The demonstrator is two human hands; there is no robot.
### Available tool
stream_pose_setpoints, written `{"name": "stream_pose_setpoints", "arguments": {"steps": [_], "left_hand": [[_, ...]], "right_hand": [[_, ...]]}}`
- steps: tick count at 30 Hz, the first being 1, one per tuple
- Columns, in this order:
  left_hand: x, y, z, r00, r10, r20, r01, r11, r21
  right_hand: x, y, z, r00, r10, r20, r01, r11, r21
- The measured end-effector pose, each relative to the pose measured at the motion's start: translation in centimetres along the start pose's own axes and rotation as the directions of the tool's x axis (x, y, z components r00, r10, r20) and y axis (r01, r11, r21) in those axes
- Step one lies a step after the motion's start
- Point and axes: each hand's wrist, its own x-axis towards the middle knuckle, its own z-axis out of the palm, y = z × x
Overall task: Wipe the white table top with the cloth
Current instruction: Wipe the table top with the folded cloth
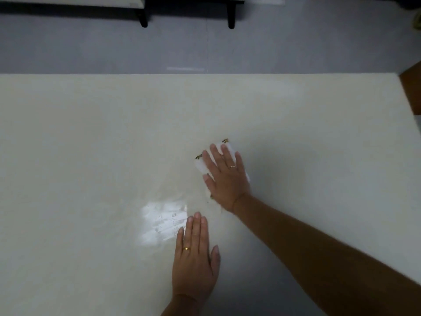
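Note:
The white table top (91,144) fills most of the view. A folded white cloth (201,166) with small dark-gold marks at its corners lies flat on it, right of centre. My right hand (225,179) presses flat on the cloth, fingers spread and pointing away from me, covering most of it. My left hand (193,254) rests flat on the bare table nearer to me, fingers together, holding nothing. A bright streaky patch (163,223) shines on the surface just left of my left fingertips.
The table's far edge (205,74) runs across the upper third, with grey floor (114,46) beyond. Dark furniture legs (143,19) stand at the far top. The table's right edge (410,99) slants down at the right, beside a brown surface (413,74).

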Motion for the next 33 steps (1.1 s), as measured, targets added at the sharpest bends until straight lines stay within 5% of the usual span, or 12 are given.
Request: {"name": "stream_pose_setpoints", "arguments": {"steps": [3,5,7,9,13,15,17,21,25,27,30,33], "left_hand": [[0.0,0.1,0.0,1.0,-0.004,-0.012,0.004,1.0,-0.006],[-0.1,0.3,-0.1,1.0,-0.005,-0.027,0.005,1.0,-0.01],[0.0,0.3,0.0,0.999,-0.003,-0.04,0.003,1.0,-0.008],[0.0,0.3,0.0,0.999,-0.005,-0.043,0.005,1.0,-0.006],[0.0,0.4,0.0,0.999,-0.006,-0.046,0.007,1.0,0.008],[0.0,0.4,0.0,0.999,-0.005,-0.049,0.006,1.0,0.018],[0.0,0.3,0.0,0.999,-0.005,-0.038,0.005,1.0,0.017],[0.3,0.5,-0.5,0.998,0.008,-0.055,-0.008,1.0,-0.002],[4.3,1.4,-1.7,0.994,-0.018,-0.104,0.017,1.0,-0.008],[7.4,1.8,-2.0,0.991,-0.061,-0.119,0.062,0.998,0.006],[11.0,2.0,-1.9,0.989,-0.091,-0.115,0.094,0.995,0.024],[12.0,2.1,-1.1,0.99,-0.095,-0.101,0.099,0.994,0.041]], "right_hand": [[0.2,4.9,-0.3,0.998,-0.059,0.007,0.059,0.995,-0.085],[0.9,7.2,-0.9,0.976,0.218,-0.026,-0.218,0.975,-0.037],[2.1,6.6,-0.9,0.845,0.535,-0.022,-0.533,0.844,0.047],[3.0,3.3,-0.7,0.765,0.644,-0.014,-0.642,0.763,0.079],[1.6,-2.4,0.4,0.984,0.176,-0.021,-0.176,0.984,0.008],[0.8,-0.4,0.3,0.996,-0.087,-0.023,0.087,0.996,-0.013],[1.1,3.3,0.2,0.987,-0.159,-0.021,0.157,0.984,-0.079],[2.5,10.1,-1.4,0.957,0.281,-0.067,-0.283,0.959,-0.014],[5.1,7.0,-2.2,0.746,0.665,-0.03,-0.657,0.744,0.121],[5.5,3.4,-1.6,0.853,0.521,-0.028,-0.515,0.85,0.115],[4.3,2.9,-1.3,1.0,-0.019,-0.016,0.019,1.0,0.007],[5.6,8.8,-1.7,0.999,-0.039,-0.024,0.037,0.996,-0.076]]}}
